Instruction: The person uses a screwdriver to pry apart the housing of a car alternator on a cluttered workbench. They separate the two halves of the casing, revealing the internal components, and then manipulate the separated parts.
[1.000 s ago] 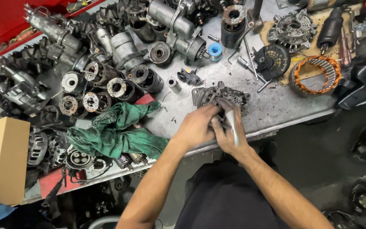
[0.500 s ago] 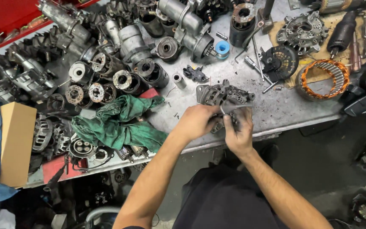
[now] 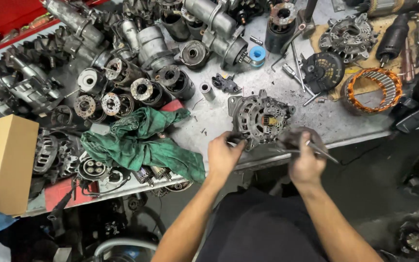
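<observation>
My right hand has its fingers wrapped around a thin metal tool, and there's a blurry dark part by it I can't make out. My left hand has fingers pinched narrow on the near edge of the alternator, which sits at the front edge of the tabletop. The housing looks partly stripped, with plenty left. The green rag is just left, the copper stator is further right, and old starters crowd the back.
</observation>
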